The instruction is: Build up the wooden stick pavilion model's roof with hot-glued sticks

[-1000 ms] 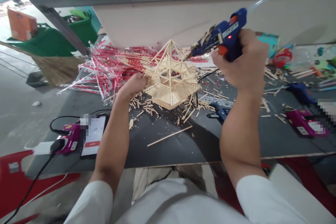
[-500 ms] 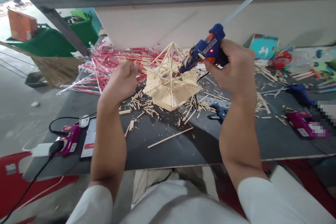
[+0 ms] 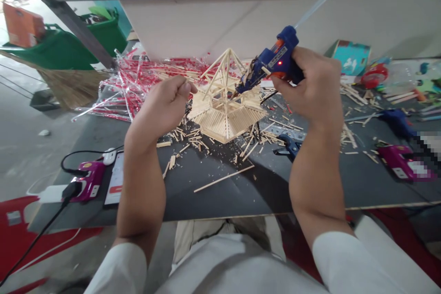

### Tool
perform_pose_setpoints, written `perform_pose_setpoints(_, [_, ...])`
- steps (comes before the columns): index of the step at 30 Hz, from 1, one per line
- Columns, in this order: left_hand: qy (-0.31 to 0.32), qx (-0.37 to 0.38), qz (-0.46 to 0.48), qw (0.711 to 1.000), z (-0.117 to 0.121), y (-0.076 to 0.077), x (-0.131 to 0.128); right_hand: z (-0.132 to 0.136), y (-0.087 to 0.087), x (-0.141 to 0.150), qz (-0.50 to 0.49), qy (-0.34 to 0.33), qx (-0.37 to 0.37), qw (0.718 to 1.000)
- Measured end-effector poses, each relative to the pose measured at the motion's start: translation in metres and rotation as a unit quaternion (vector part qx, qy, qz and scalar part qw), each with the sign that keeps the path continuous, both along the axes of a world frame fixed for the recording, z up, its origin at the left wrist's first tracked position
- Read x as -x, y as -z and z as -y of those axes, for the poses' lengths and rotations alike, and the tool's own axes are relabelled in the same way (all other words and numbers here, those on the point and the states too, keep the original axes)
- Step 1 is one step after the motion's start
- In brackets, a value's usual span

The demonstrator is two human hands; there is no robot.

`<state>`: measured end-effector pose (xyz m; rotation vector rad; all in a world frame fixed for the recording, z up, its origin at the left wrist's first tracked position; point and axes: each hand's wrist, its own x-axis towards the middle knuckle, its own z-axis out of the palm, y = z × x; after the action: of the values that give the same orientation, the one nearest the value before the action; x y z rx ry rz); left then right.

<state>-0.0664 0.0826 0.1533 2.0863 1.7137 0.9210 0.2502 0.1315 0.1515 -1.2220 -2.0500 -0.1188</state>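
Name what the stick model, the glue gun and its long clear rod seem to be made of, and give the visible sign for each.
The stick model looks like bare wood: pale, matt, with cut ends. The glue gun looks like glossy blue moulded plastic, with a sheen on its casing. The rod is probably translucent hot-melt glue, since light passes through it.

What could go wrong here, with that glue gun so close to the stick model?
The glue gun, red light lit, in the right hand has its tip at the stick model, so a slip might knock struts loose. The left hand is close by and could catch hot glue or the tip.
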Motion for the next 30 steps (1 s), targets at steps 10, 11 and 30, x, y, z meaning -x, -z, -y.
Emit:
perform_pose_setpoints(10, [0.021, -0.002, 0.015, 1.0, 0.002, 0.0, -0.009, -0.001, 0.0, 0.002, 0.002, -0.014, -0.031, 0.999])
perform_pose_setpoints(11, [0.024, -0.001, 0.012, 1.0, 0.003, 0.0, -0.01, -0.001, 0.001, 0.002, 0.003, -0.016, -0.028, 0.999])
perform_pose_setpoints(30, [0.046, -0.002, 0.072, 0.996, 0.01, -0.004, -0.007, 0.004, -0.002, 0.004, 0.007, 0.009, 0.017, 1.0])
